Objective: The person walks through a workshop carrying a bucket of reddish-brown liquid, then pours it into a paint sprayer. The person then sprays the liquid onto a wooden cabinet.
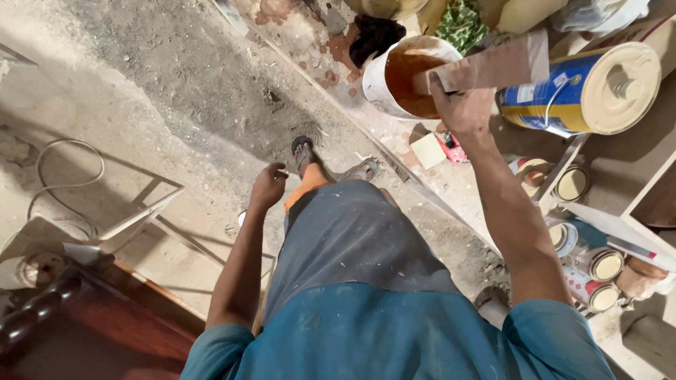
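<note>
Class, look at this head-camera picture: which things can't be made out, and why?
- Left hand: closed on something hidden by its fingers.
- White bucket: its base is covered by the right hand and flat board.
- Dark wooden furniture: cut by the frame's edge.

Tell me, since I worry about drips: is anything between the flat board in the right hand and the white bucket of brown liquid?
Nothing visible. The right hand holds the flat board with its end over the open mouth of the white bucket.
</note>
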